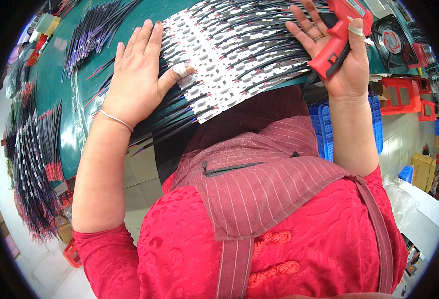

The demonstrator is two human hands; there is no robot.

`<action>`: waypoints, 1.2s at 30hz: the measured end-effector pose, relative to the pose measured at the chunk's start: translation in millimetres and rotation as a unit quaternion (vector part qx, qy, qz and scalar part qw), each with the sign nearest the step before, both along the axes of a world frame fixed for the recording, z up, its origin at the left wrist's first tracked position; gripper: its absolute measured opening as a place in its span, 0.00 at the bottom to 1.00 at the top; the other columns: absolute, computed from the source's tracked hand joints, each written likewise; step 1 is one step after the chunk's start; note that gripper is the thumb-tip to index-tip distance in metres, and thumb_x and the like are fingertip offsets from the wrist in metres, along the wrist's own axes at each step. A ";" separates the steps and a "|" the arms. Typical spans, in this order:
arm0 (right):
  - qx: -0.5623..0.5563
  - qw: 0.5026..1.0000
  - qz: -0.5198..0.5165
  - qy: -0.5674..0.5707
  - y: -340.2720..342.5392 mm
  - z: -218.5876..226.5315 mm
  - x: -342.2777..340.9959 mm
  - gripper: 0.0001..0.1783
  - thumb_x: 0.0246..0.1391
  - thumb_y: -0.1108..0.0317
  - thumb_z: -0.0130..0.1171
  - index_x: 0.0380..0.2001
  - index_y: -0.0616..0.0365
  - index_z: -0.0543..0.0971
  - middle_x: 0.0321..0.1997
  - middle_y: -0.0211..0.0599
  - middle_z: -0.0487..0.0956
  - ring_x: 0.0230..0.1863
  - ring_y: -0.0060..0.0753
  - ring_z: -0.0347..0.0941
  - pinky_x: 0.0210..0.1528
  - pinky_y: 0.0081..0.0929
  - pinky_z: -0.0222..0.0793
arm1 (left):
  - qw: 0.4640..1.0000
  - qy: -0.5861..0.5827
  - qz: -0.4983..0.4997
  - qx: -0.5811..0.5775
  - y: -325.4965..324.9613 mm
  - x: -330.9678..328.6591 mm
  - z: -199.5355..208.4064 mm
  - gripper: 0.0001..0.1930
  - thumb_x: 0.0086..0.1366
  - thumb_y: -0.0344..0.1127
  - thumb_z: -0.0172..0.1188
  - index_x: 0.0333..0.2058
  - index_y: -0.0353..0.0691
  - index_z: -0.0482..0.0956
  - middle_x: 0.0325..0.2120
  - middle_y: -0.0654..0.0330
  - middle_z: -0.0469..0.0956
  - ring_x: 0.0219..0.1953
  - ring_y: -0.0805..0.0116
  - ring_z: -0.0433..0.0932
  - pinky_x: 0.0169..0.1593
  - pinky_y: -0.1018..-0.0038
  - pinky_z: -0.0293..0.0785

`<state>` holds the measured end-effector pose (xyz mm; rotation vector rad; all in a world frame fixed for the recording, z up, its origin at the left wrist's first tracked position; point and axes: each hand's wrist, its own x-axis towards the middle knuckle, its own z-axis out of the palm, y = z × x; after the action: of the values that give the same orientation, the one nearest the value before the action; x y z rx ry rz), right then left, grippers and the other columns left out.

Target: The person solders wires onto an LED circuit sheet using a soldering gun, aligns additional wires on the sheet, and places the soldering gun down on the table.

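Note:
My left hand (135, 82) lies flat with its fingers stretched out, at the left edge of a sheet of white circuit boards (199, 62). White tape wraps its thumb, which reaches over the boards. Rows of black wires (266, 42) with red ends run across the sheet. At its right side my right hand (351, 72) is turned palm up and holds a red pistol-grip tool (335, 44). The tool rests between palm and thumb, while the other fingers are loosely spread. Its front end is cut off by the frame, and a dark cord hangs from the grip.
Bundles of purple and black wires (87, 37) lie on the green tabletop (72, 112). More black bundles (32, 174) hang over its left edge. A square black fan (391, 42) stands at right. Below are blue crates (324, 132) and red stools (401, 95).

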<state>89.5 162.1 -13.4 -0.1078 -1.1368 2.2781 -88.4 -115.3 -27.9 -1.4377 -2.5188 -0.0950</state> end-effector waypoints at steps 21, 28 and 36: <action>0.001 0.999 0.026 -0.020 8.9 3.3 0.8 0.39 0.68 0.42 0.46 0.70 0.60 0.55 0.69 0.61 0.62 0.68 0.56 0.63 0.69 0.51 0.62 | 0.997 -0.049 0.005 -0.066 -8.0 4.9 25.3 0.50 0.62 0.62 0.58 0.72 0.38 0.49 0.73 0.48 0.48 0.73 0.46 0.50 0.72 0.47 0.45; -0.016 0.999 0.044 -0.018 12.9 3.6 4.9 0.40 0.68 0.43 0.46 0.70 0.62 0.55 0.68 0.61 0.63 0.66 0.53 0.66 0.67 0.46 0.66 | 0.993 -0.095 0.003 -0.068 -4.6 8.8 31.6 0.49 0.60 0.57 0.63 0.70 0.35 0.52 0.72 0.43 0.49 0.72 0.41 0.50 0.71 0.44 0.46; 0.021 0.999 0.021 -0.040 10.0 22.2 17.3 0.38 0.69 0.44 0.46 0.69 0.62 0.56 0.64 0.60 0.69 0.55 0.42 0.77 0.56 0.37 0.78 | 0.990 -0.138 -0.011 -0.018 -8.5 3.8 45.3 0.41 0.64 0.48 0.63 0.68 0.33 0.56 0.69 0.42 0.54 0.70 0.41 0.55 0.70 0.51 0.53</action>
<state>106.8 172.1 8.8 -0.1618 -1.2376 2.3033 -84.6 -123.9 17.5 -1.5615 -2.7354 -0.2730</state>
